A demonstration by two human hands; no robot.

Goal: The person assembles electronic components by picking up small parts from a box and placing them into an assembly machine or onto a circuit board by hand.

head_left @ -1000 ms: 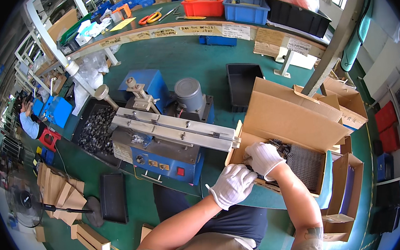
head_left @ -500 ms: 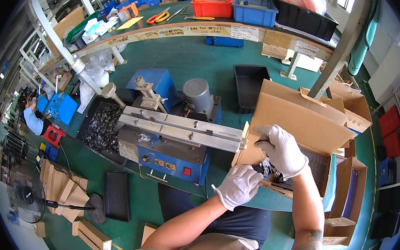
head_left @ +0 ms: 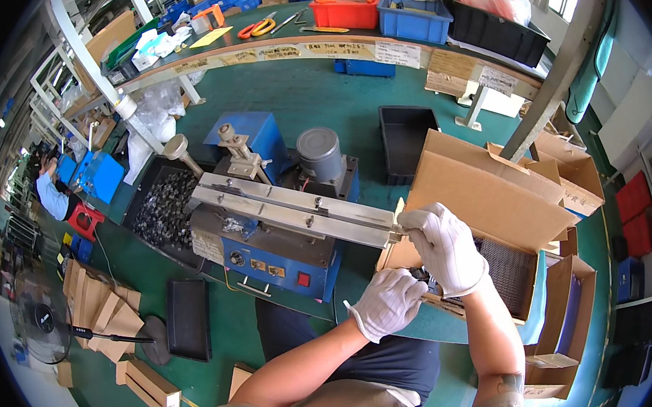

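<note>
My right hand (head_left: 446, 254), in a white striped glove, has its fingertips closed at the right end of a long metal rail (head_left: 296, 212). Whatever those fingers may pinch is hidden. The rail runs across the top of a blue bench machine (head_left: 281, 264) with a red switch. Also gloved, my left hand (head_left: 387, 303) is curled at the near left edge of an open cardboard box (head_left: 485, 183). Its fingers are bent, and what they grip cannot be made out. Inside the box, small dark parts (head_left: 508, 266) lie in rows, partly covered by my right hand.
Left of the machine, a black tray (head_left: 162, 209) is heaped with small dark parts. A black bin (head_left: 407, 143) stands behind the box. More cartons (head_left: 561, 323) are at the right. A shelf (head_left: 291, 51) with bins and tools crosses the back. Another person (head_left: 53, 196) sits far left.
My right hand has moved left, from above the box to the end of the metal rail, and now covers more of the dark parts. My left hand has stayed in place.
</note>
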